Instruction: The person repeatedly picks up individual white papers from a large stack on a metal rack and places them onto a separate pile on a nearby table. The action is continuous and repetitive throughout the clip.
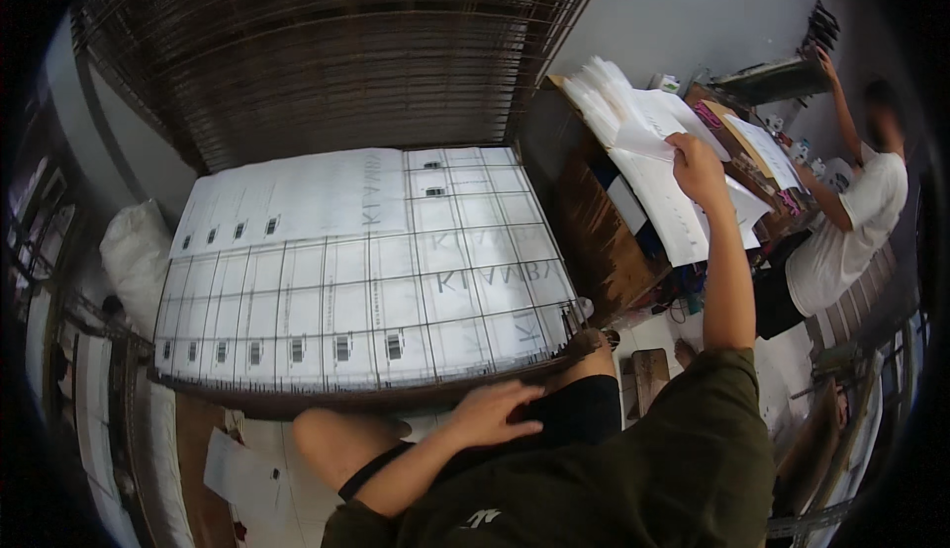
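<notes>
Your right hand [696, 167] is raised with its fingers [681, 142] pinched shut on the top white sheet [643, 137] of the paper stack [673, 202], which lies on the cardboard box [594, 241] just off the right edge of the surface [247, 400]. Your left hand [492, 411] rests half open on your knee at the near edge, holding nothing. To lift cleanly, I judge you should keep the pinch at the sheet's corner and peel upward so that only one sheet comes away. One large gridded white sheet [366, 271] covers the surface; I count one stack, though its sheets are too many to number. One other person [841, 231] works at the far right.
</notes>
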Demonstrator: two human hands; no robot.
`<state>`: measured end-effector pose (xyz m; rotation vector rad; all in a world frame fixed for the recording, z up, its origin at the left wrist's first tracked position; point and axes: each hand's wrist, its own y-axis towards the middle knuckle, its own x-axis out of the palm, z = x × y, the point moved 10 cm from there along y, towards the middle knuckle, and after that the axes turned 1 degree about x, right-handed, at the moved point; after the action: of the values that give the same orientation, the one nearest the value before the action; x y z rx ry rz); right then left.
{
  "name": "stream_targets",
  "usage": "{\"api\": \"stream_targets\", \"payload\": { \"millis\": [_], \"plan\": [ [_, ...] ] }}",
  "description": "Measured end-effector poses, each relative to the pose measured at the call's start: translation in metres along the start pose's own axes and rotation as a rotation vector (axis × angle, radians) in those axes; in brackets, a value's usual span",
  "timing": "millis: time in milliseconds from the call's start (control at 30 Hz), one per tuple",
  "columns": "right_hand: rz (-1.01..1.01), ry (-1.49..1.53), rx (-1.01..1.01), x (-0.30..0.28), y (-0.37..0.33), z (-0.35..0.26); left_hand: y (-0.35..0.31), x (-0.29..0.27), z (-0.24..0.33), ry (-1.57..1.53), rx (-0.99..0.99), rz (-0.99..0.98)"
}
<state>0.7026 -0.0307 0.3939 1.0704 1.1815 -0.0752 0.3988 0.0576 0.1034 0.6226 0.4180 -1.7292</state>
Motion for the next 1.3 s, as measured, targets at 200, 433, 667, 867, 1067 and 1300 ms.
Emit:
{"api": "stream_targets", "payload": {
  "millis": [200, 433, 667, 867, 1067, 1300],
  "plan": [
    [-0.221, 0.250, -0.543, -0.044, -0.038, -0.194, -0.010, -0.224, 0.149, 0.593, 0.304, 0.900],
    [0.128, 0.325, -0.611, -0.112, -0.055, -0.227, 0.055, -0.240, 0.162, 0.512, 0.118, 0.481],
    [-0.157, 0.857, -0.004, -0.046, -0.056, -0.176, 0.034, -0.251, 0.154, 0.295, 0.017, 0.647],
    [-0.122, 1.171, -0.077, -0.024, -0.036, -0.202, 0.010, -0.227, 0.151, 0.196, 0.023, 0.848],
    [-0.545, 1.212, -0.385, -0.030, -0.013, -0.277, -0.046, -0.168, 0.135, 0.057, 0.049, 0.885],
    [-0.840, 0.962, -0.813, -0.040, -0.003, -0.361, -0.186, -0.060, 0.004, 0.105, -0.417, 0.865]
  ]
}}
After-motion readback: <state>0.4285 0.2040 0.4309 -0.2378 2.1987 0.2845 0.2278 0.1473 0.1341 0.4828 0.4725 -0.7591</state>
